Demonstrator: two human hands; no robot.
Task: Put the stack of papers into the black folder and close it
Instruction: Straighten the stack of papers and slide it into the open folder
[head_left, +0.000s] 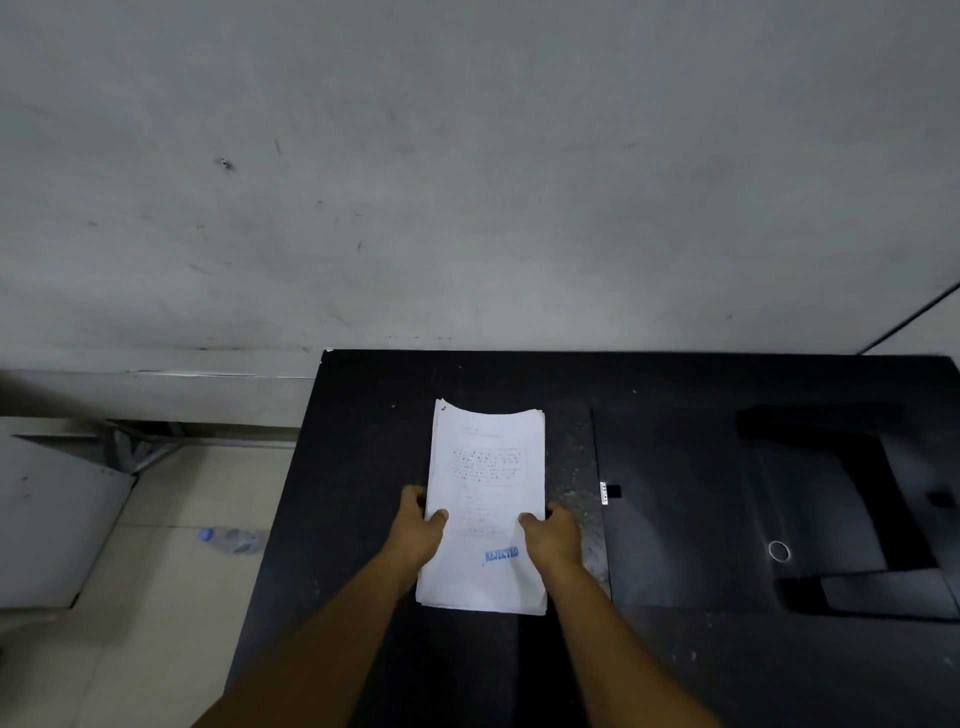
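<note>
A white stack of papers (485, 483) with a blue "REJECTED" stamp near its lower right lies in the middle of the black table (363, 457). My left hand (418, 525) grips its left edge, thumb on top. My right hand (553, 535) grips its right edge the same way. The far end of the stack curves slightly upward. The black folder (685, 519) lies open flat to the right of the papers, with a small white label on its left edge and a metal ring hole lower down.
A grey wall rises behind the table. To the left the tiled floor holds a clear plastic bottle (231, 540) lying on its side. A grey panel (52, 519) leans at the far left. Dust specks cover the table by the folder's left edge.
</note>
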